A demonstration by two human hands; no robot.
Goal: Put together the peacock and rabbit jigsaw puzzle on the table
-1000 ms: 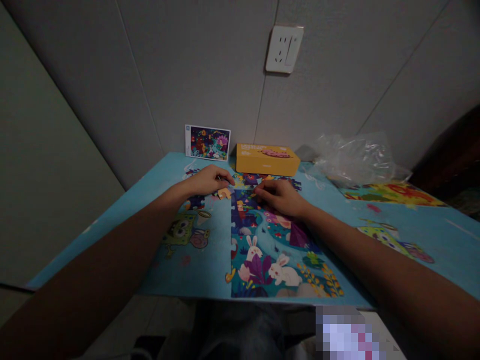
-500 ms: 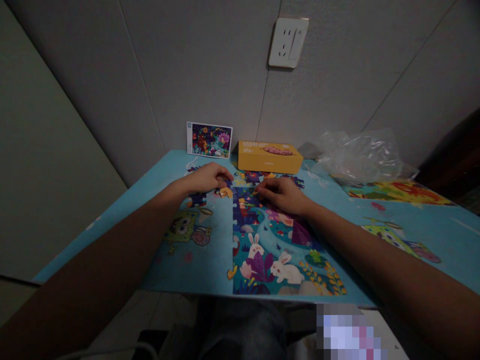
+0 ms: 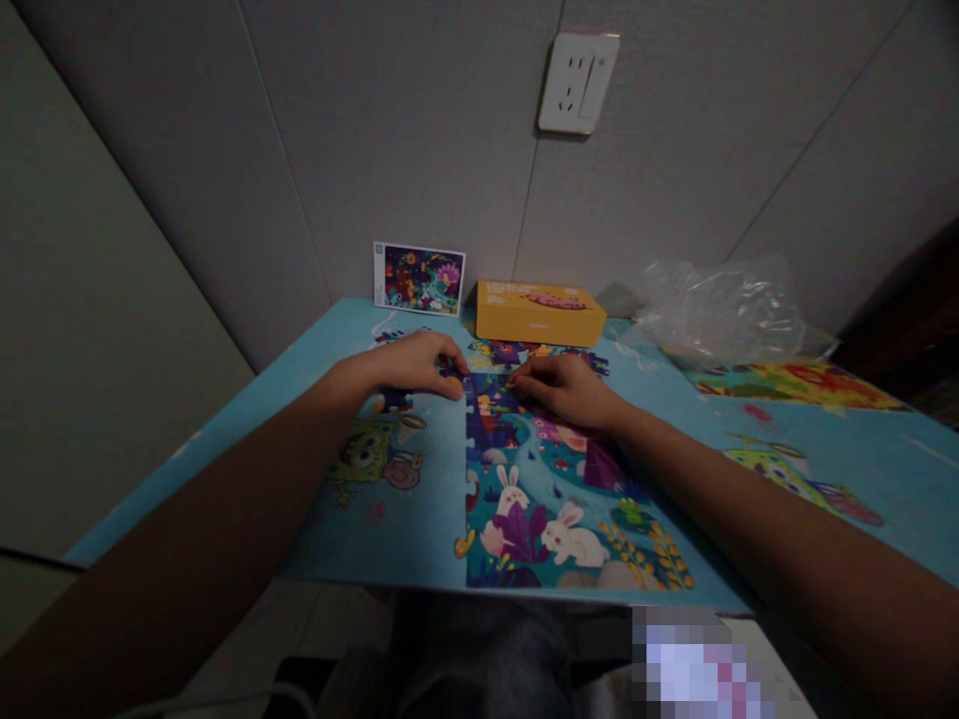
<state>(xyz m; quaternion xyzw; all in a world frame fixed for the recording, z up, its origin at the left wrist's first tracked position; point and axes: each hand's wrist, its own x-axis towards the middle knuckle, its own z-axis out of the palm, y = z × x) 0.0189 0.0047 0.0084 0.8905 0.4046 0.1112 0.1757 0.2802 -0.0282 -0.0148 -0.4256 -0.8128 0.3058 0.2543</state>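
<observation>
A partly joined jigsaw puzzle (image 3: 554,499) with white rabbits and a blue stream lies flat on the table. At its upper left corner, my left hand (image 3: 420,361) curls its thumb and fingers around a puzzle piece (image 3: 454,380) with an orange patch; most of the piece is hidden. My right hand (image 3: 570,391) rests over the upper part of the puzzle, its thumb and forefinger pinched at a small piece there, which the fingertips mostly cover. Loose dark pieces (image 3: 396,400) lie under and beside my left hand. More colourful pieces (image 3: 503,353) are spread behind the puzzle.
A picture card (image 3: 421,280) leans on the wall beside a yellow box (image 3: 540,315). Clear plastic bags (image 3: 726,310) and a bright printed sheet (image 3: 801,384) occupy the right side. The blue cartoon-printed tabletop (image 3: 405,529) ends close to my body.
My left thumb has come down and forward over the orange-patched piece, and the left fingers have closed in towards it. My right hand stays almost where it was.
</observation>
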